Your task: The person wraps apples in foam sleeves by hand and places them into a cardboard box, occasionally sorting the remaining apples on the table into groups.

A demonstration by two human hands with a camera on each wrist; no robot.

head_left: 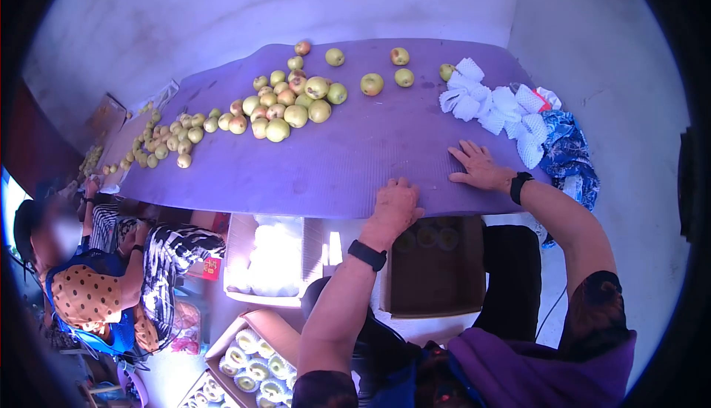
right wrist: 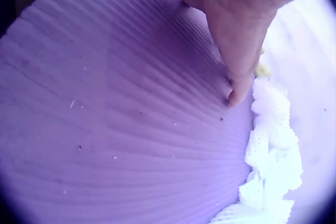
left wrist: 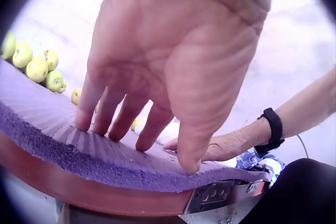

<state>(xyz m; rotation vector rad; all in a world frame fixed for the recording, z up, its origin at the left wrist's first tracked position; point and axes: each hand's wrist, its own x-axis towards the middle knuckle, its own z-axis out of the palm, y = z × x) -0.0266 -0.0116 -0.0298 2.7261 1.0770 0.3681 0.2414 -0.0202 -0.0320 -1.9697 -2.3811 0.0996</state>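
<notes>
My left hand (head_left: 396, 206) rests its fingertips on the front edge of the purple ribbed mat (head_left: 341, 164). In the left wrist view its fingers (left wrist: 121, 113) are straight and spread, with nothing between them. Farther right, my right hand (head_left: 483, 169) lies on the mat with its fingers extended, near a pile of white foam nets (head_left: 503, 104). The right wrist view shows a finger (right wrist: 241, 85) touching the mat, the other fingers mostly hidden. Green apples with a red blush (head_left: 296, 116) lie heaped on the mat's left half; a few stand apart toward the back.
Below the table edge stand an open carton (head_left: 429, 289) with some fruit inside and a brightly lit carton (head_left: 315, 260). Another carton (head_left: 280, 326) holds apples in foam nets. A person (head_left: 100, 289) sits at the left. Blue patterned cloth (head_left: 569, 152) hangs over the right end.
</notes>
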